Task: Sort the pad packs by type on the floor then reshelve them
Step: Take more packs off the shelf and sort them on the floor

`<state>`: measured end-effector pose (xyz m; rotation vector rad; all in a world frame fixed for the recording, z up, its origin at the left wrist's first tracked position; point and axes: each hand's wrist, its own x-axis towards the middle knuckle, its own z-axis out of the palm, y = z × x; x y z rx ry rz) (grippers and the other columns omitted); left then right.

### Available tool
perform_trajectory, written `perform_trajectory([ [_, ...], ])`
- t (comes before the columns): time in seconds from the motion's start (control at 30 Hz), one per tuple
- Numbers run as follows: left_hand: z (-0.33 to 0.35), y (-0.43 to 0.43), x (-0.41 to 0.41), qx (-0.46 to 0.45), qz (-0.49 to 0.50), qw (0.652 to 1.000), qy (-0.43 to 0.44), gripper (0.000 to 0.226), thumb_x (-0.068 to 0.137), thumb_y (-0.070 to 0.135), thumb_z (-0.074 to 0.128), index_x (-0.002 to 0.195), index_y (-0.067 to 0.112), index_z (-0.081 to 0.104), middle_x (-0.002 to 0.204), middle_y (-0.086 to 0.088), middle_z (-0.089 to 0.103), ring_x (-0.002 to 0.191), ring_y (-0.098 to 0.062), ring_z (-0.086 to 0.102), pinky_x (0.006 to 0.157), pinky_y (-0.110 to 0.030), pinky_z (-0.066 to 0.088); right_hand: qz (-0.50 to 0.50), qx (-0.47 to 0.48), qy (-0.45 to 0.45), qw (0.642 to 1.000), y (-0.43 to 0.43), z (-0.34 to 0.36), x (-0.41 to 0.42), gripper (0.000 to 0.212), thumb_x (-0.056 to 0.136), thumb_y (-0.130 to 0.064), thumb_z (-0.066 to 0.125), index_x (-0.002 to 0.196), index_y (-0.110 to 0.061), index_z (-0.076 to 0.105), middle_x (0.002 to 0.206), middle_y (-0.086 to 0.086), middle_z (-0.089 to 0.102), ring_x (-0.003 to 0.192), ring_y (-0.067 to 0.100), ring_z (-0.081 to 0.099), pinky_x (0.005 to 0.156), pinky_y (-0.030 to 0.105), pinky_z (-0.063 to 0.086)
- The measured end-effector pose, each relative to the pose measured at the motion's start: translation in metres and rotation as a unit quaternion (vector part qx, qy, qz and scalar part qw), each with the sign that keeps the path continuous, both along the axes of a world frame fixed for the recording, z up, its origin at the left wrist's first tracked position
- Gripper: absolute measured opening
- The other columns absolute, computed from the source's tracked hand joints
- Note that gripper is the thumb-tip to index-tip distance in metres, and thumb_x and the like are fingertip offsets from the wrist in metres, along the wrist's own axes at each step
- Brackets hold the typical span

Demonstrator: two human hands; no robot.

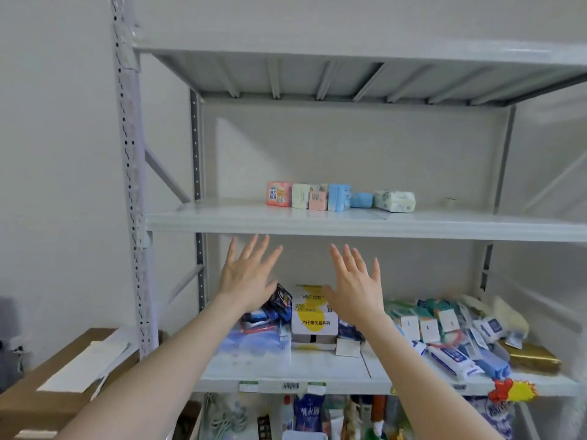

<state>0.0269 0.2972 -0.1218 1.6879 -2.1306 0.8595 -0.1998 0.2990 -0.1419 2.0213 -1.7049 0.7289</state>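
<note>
- Head view: two bare forearms reach up from the bottom edge. The left hand (246,274) and the right hand (357,285) are both raised with palms forward, fingers spread apart and holding nothing.
- Both hands hover below the front lip of the middle shelf (349,223), a smooth pale-grey metal board, and touch nothing on it.
- On that shelf, well back from the edge, the pad packs (340,198) sit in a short row: a pink pack (279,194) at the left end, then cream, salmon and light-blue ones, a rounded blue pack lying flat, and a soft white printed pack (394,201) at the right end.
- Behind the hands, the lower shelf (286,366) is crowded: a white and yellow carton (313,314) stands between the wrists, with dark glossy packets on its left and boxed tubes and sachets strewn to the right.
- A perforated steel upright (130,185) frames the left side, and a brown cardboard box (47,392) sits beside it.
</note>
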Motion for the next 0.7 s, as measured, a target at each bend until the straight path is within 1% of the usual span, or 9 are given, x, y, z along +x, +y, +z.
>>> perform_trajectory([
  [0.13, 0.031, -0.025, -0.008, -0.038, -0.003, 0.999, -0.003, 0.073, 0.094, 0.058, 0.037, 0.154, 0.033, 0.004, 0.163, -0.003, -0.001, 0.15, -0.024, -0.003, 0.114, -0.055, -0.012, -0.006, -0.022, 0.003, 1.0, -0.023, 0.026, -0.013, 0.082, 0.093, -0.048, 0.044, 0.153, -0.025, -0.007, 0.163, 0.006, 0.005, 0.15, 0.024, 0.002, 0.117, 0.055, -0.002],
  [0.27, 0.055, -0.053, -0.017, -0.058, 0.007, 0.998, 0.005, 0.072, 0.094, 0.059, 0.034, 0.154, 0.033, 0.003, 0.164, -0.003, 0.001, 0.151, -0.023, -0.002, 0.116, -0.055, -0.009, -0.004, -0.037, 0.014, 0.999, -0.047, 0.047, -0.027, 0.08, 0.094, -0.047, 0.043, 0.153, -0.024, -0.006, 0.163, 0.007, 0.004, 0.15, 0.025, 0.002, 0.117, 0.055, 0.0],
  [0.4, 0.076, -0.082, -0.028, -0.074, 0.006, 0.997, 0.024, 0.071, 0.095, 0.057, 0.035, 0.154, 0.032, 0.005, 0.164, -0.003, 0.001, 0.151, -0.023, -0.002, 0.118, -0.056, -0.005, 0.003, -0.054, 0.014, 0.998, -0.075, 0.07, -0.043, 0.078, 0.094, -0.047, 0.042, 0.153, -0.025, -0.004, 0.162, 0.007, 0.006, 0.15, 0.023, 0.003, 0.117, 0.054, 0.0],
  [0.5, 0.086, -0.104, -0.035, -0.089, 0.003, 0.995, 0.046, 0.07, 0.094, 0.056, 0.037, 0.154, 0.033, 0.007, 0.164, -0.002, 0.002, 0.151, -0.022, -0.002, 0.117, -0.055, -0.005, 0.007, -0.062, 0.01, 0.998, -0.099, 0.083, -0.051, 0.077, 0.095, -0.05, 0.041, 0.153, -0.026, -0.003, 0.163, 0.005, 0.006, 0.15, 0.022, 0.003, 0.117, 0.053, -0.001],
  [0.6, 0.096, -0.128, -0.035, -0.099, -0.006, 0.992, 0.082, 0.069, 0.094, 0.055, 0.041, 0.153, 0.032, 0.013, 0.163, -0.002, 0.008, 0.15, -0.023, 0.004, 0.118, -0.055, -0.001, 0.021, -0.07, 0.0, 0.997, -0.125, 0.095, -0.055, 0.077, 0.094, -0.052, 0.042, 0.154, -0.026, 0.001, 0.162, 0.004, 0.009, 0.149, 0.021, 0.006, 0.118, 0.052, 0.0],
  [0.7, 0.106, -0.156, -0.029, -0.095, -0.011, 0.988, 0.119, 0.07, 0.093, 0.057, 0.043, 0.152, 0.033, 0.015, 0.163, -0.001, 0.01, 0.15, -0.023, 0.005, 0.118, -0.055, 0.003, 0.05, -0.063, -0.015, 0.997, -0.156, 0.109, -0.058, 0.076, 0.093, -0.051, 0.045, 0.154, -0.028, 0.005, 0.162, 0.001, 0.012, 0.149, 0.019, 0.009, 0.119, 0.051, 0.002],
])
